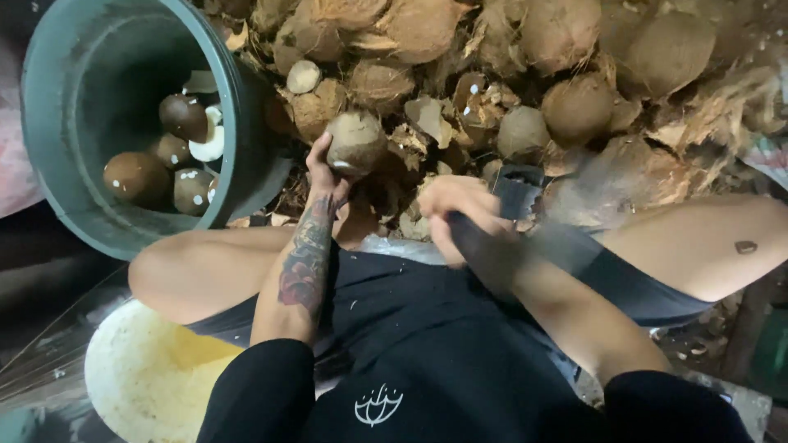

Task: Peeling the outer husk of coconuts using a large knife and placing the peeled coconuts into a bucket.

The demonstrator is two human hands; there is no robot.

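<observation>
Two hands work at a husked coconut over a heap of husks.

The left hand (328,176) grips the pale coconut (355,142) from below, held up in front of the knees; the right hand (461,215) is clenched round the handle of a dark, motion-blurred blade (515,197). Behind lies the coconut pile (525,74). To the left, a grey-green bucket (57,98) holds peeled brown coconuts (135,176).
</observation>
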